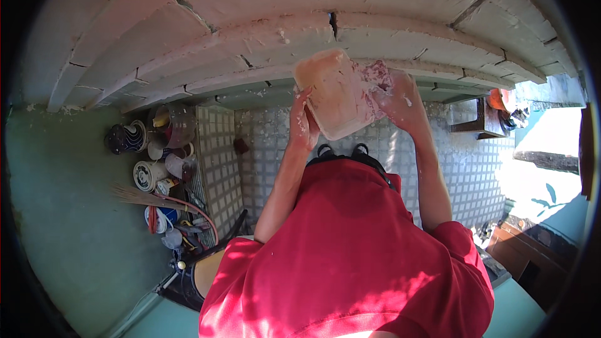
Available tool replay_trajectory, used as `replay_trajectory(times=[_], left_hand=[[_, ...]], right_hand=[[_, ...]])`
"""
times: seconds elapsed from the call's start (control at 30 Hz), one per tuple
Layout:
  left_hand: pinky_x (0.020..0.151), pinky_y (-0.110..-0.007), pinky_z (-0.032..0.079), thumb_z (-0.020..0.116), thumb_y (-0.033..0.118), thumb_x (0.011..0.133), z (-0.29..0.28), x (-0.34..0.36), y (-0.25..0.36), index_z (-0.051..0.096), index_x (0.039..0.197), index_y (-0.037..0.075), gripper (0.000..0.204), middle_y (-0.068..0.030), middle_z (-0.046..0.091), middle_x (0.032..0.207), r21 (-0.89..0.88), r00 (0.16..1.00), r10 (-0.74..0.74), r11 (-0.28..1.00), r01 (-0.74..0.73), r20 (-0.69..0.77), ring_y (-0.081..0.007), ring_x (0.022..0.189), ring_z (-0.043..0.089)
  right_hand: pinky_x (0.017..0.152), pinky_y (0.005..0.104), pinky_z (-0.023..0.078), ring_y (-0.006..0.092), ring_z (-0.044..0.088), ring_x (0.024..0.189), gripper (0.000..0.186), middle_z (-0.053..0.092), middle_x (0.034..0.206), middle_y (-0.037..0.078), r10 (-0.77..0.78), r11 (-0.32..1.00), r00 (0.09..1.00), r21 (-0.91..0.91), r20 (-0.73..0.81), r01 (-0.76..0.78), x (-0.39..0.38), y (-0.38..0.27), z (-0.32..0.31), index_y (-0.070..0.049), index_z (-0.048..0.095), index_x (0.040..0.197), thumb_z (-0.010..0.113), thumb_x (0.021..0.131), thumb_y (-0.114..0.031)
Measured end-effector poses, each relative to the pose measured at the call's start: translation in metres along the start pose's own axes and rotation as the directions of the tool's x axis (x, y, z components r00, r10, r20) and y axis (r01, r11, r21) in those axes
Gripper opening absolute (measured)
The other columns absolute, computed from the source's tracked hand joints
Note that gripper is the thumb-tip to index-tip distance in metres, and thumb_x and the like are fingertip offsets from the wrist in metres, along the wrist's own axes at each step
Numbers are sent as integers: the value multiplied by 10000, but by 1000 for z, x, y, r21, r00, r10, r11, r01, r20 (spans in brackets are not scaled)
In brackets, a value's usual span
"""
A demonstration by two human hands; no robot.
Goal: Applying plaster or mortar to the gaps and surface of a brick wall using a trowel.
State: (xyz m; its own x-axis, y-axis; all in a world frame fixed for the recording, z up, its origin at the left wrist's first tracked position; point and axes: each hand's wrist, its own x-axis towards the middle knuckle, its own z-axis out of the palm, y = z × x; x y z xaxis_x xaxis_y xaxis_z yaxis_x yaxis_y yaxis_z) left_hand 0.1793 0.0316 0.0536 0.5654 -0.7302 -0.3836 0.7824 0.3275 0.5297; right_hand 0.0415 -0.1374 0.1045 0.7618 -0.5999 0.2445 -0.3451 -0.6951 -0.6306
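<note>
My left hand (303, 122) grips the left side of a rectangular, pale translucent plastic tub (332, 97), its fingers curled around the wall. The tub is tilted and smeared with a whitish-pink paste. At its right side my right hand (404, 103) is closed on a ragged, wet-looking pinkish lump (375, 77) that touches the tub's edge. I cannot make out what the lump is made of. Part of the right fingers is hidden behind it. White smears stick to both hands and forearms.
A pale stepped surface of long boards or blocks (263, 37), with dark gaps and paste blobs, curves ahead. On the left stand several buckets (149, 175), a straw broom (141, 197) and a hose. A wooden bench (479, 122) stands right, on the tiled floor (269, 150).
</note>
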Motion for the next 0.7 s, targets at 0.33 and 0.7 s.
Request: replay_trajectory(times=[0.33,0.7], left_hand=[[1077,-359,355,579,244,907,4,18,-17,206,1482,134,694,-80,382,1410,181,971,200,958,-222,135,-201,1298,405],[1105,-345,286,499,169,924,-1,23,-20,152,1512,68,691,-109,331,1446,296,972,194,928,-226,133,-200,1320,347]], right_hand=[[823,505,437,481,538,912,272,628,968,267,177,976,980,108,89,-186,25,-34,15,19,600,909,611,720,-176],[715,426,470,386,577,723,290,582,752,213,-1,970,1000,244,26,-6,43,-19,-3,31,598,954,569,697,-99]])
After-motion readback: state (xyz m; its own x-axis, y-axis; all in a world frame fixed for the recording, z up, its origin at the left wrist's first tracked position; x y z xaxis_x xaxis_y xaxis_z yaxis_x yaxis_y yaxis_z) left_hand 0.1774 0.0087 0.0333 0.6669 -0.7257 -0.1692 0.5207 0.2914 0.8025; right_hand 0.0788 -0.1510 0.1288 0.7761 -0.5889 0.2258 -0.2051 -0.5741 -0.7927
